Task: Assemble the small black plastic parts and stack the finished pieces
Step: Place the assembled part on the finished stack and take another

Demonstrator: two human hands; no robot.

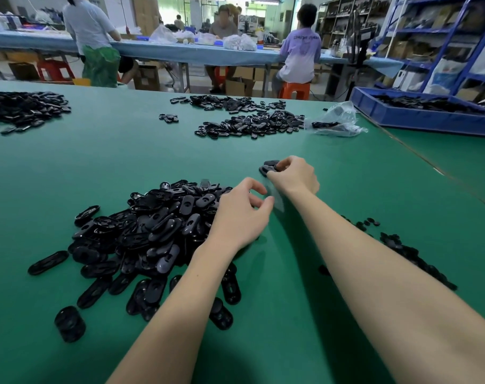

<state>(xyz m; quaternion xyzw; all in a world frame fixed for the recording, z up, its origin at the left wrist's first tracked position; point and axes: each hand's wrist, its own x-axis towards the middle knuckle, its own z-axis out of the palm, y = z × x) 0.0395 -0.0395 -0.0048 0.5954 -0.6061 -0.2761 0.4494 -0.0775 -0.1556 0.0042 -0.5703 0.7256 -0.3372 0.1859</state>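
Note:
A big heap of black oval plastic parts [152, 231] lies on the green table [125, 151] in front of me, left of centre. My left hand [241, 214] hovers over the heap's right edge with loosely curled fingers and nothing visible in them. Farther out, my right hand [294, 176] pinches a black oval piece on a small stack of finished pieces [269, 167] resting on the table. Small round black parts [407, 250] lie scattered beside my right forearm.
More heaps of black parts lie at the far middle [249, 124] and far left [22, 106]. A crumpled clear plastic bag [335, 120] and a blue bin [424, 112] with parts sit at the right. People work at a blue table behind.

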